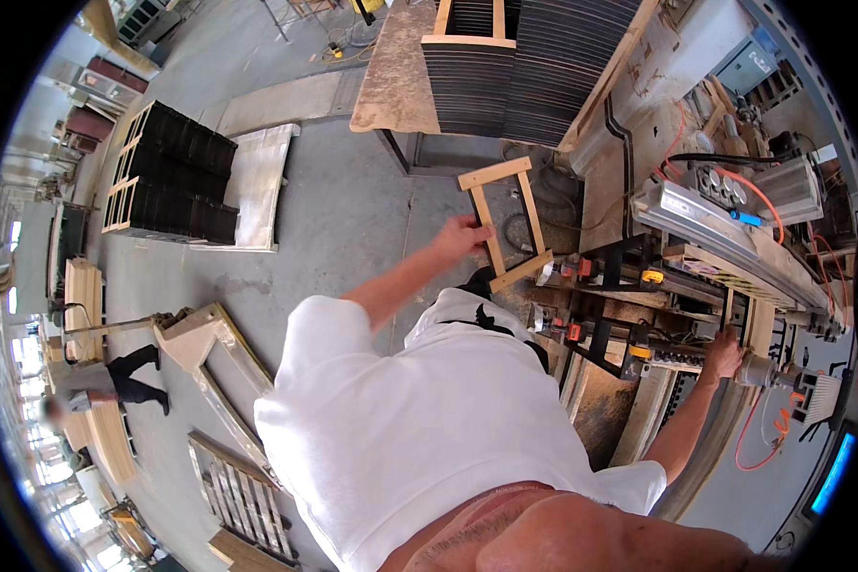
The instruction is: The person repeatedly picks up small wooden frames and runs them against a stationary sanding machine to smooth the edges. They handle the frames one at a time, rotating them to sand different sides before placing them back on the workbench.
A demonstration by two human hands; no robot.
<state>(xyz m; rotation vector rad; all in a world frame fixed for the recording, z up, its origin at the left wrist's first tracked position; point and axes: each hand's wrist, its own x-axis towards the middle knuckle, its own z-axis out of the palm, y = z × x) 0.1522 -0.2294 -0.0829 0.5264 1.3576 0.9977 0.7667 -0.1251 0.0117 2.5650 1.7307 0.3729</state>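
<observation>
In my left hand is a small rectangular wooden frame, my fingers closed round one of its long sides. It hangs tilted above the floor, in front of my legs. Out to the right, my right hand reaches into a bench-mounted machine with metal beams and air hoses. Its fingers are curled at the end of a narrow pale wooden strip; part of the grip is hidden. Beside that hand sits a grey cylindrical machine part. Clamp units with red and yellow parts lie between my body and the machine.
Ahead stands a worn table bearing stacked dark-edged frames. A black stack rests by a pale board on the left floor. Further left are a pallet, a pallet truck and another person.
</observation>
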